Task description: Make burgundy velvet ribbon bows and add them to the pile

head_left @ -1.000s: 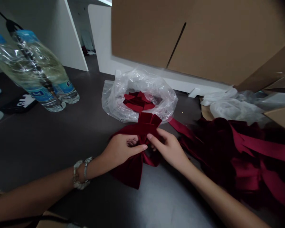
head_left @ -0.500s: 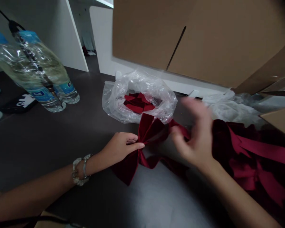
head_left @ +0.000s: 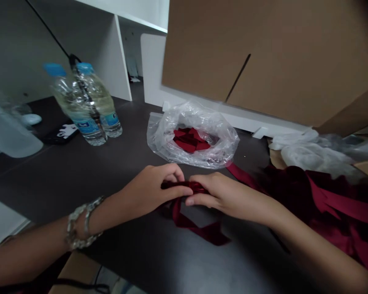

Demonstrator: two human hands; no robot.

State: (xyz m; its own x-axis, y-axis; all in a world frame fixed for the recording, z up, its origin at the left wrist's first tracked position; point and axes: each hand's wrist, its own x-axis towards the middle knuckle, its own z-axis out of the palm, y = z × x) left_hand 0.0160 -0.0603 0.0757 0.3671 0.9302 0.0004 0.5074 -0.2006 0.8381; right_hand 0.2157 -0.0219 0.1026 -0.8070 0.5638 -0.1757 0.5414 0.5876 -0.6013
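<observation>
Dark red velvet ribbon (head_left: 199, 187) is bunched between my two hands near the middle of the table. My left hand (head_left: 155, 185) pinches its left part between thumb and fingers. From the right, my right hand (head_left: 223, 194) grips the other part, its fingertips close to my left thumb. A loose ribbon tail (head_left: 213, 233) hangs below onto the dark tabletop. Just behind my hands lies an open clear plastic bag (head_left: 165, 141) with red pieces (head_left: 190, 140) inside. At the right is a pile of dark red ribbons (head_left: 340, 204).
Two wrapped water bottles (head_left: 88, 110) stand at the back left, beside a black phone-like object (head_left: 61, 134) and a translucent container (head_left: 15, 130). A large cardboard box (head_left: 263, 53) rises behind the bag. Crumpled plastic (head_left: 319, 153) lies at the right.
My right hand has come in from the right and closed on the ribbon beside my left hand. The spread bow is now folded together. The view has shifted, so the bottles appear farther right.
</observation>
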